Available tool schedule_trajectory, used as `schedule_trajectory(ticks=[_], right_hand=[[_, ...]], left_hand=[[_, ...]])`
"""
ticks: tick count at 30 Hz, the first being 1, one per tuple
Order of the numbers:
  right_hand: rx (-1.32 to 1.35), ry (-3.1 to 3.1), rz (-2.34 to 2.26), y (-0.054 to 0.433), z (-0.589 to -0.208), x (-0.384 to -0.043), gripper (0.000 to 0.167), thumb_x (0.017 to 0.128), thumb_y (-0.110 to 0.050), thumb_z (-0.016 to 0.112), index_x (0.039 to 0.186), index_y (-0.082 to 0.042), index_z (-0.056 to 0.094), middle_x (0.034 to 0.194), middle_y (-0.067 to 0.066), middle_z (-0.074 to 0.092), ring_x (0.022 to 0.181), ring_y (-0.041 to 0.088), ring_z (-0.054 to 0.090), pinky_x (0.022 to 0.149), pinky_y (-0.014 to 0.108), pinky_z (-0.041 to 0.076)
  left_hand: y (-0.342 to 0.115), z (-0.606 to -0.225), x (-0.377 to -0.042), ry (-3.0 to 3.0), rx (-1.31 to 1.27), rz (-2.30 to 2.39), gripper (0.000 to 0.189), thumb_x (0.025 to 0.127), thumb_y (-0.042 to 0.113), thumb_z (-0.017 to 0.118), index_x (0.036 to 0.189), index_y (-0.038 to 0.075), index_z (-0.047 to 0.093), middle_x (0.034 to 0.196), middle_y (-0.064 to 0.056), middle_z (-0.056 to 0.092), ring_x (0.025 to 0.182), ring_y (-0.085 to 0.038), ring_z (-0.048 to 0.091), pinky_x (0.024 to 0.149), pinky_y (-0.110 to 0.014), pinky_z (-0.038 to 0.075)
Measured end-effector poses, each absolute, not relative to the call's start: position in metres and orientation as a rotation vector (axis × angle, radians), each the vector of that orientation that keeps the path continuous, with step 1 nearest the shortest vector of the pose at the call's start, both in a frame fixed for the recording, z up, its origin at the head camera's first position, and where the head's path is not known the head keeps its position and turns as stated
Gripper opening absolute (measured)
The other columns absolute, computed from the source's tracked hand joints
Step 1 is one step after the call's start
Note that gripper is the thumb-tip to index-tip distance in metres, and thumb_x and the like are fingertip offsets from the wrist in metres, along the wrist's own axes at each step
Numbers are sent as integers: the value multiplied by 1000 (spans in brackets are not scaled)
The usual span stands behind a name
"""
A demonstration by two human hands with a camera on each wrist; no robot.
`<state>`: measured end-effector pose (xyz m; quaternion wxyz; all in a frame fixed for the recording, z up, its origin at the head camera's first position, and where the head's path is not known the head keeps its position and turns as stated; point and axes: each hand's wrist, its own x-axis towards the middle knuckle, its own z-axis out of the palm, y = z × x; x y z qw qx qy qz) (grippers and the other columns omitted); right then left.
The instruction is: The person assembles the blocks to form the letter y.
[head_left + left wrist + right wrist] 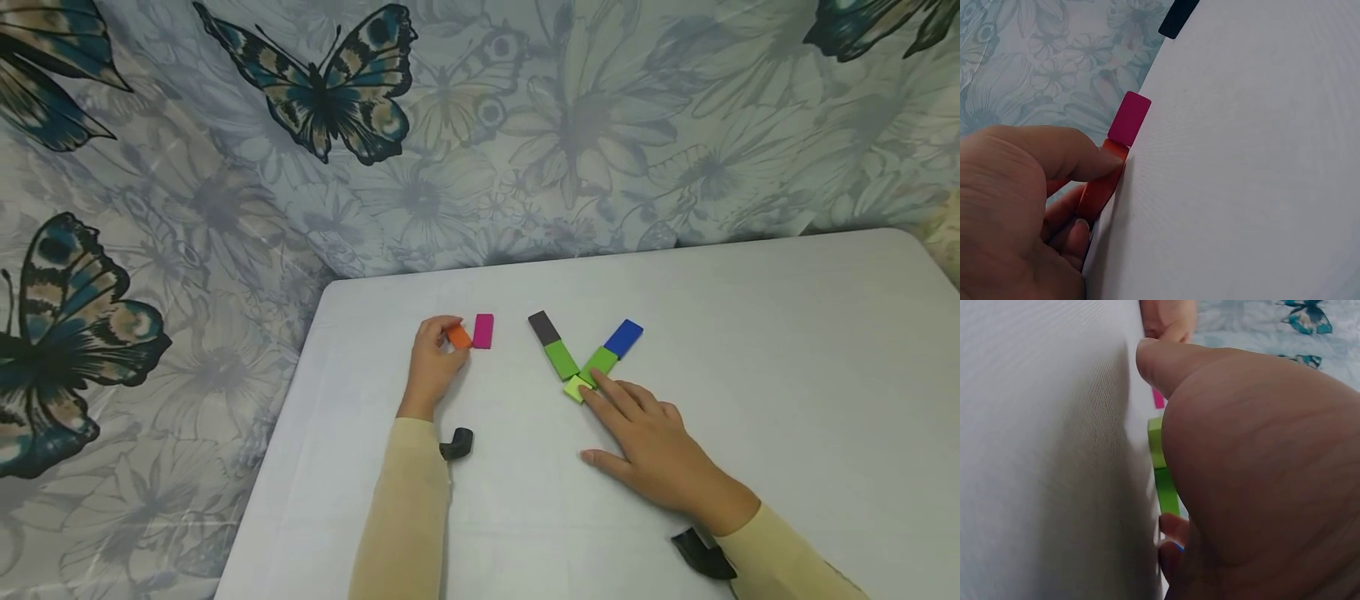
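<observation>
My left hand pinches an orange block between thumb and fingers at the table's left part. Right beside the orange block lies a magenta block, its end close to the orange one in the left wrist view. With fingers extended, my right hand rests its fingertips on a light green block and a green block. These belong to a V shape: one arm has a second green block and a dark grey block, the other ends in a blue block.
A white table carries the blocks. Behind it and to the left hangs a flowered cloth with large butterflies. A black wrist strap piece juts from the left sleeve, and another black piece sits by the right cuff.
</observation>
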<state>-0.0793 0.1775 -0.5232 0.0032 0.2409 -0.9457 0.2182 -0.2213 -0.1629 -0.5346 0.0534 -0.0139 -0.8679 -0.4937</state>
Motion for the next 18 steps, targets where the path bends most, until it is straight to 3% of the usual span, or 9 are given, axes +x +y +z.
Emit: schedule_trajectory(ticks=[6, 11, 18], right_hand=[[745, -3004, 711, 177, -524, -78, 89, 102, -61, 69, 171, -15, 37, 179, 7, 20, 156, 42, 27, 102, 65, 36], [737, -3057, 747, 177, -522, -77, 91, 103, -67, 63, 172, -17, 34, 181, 7, 14, 162, 45, 11, 114, 72, 22], [749, -3045, 766, 177, -521, -76, 89, 104, -67, 61, 172, -16, 35, 181, 9, 14, 162, 46, 9, 117, 76, 12]], left_hand=[[-164, -537, -222, -2635, -58, -1503, 46, 89, -6, 82, 133, 4, 71, 140, -7, 60, 136, -23, 53, 117, -38, 42], [-163, -536, -220, -2632, -55, -1506, 47, 89, -5, 84, 133, 4, 71, 139, -6, 61, 136, -23, 54, 117, -38, 42], [-162, -535, -218, -2628, -59, -1511, 47, 89, -4, 85, 133, 4, 71, 139, -5, 60, 136, -22, 54, 116, -36, 42]])
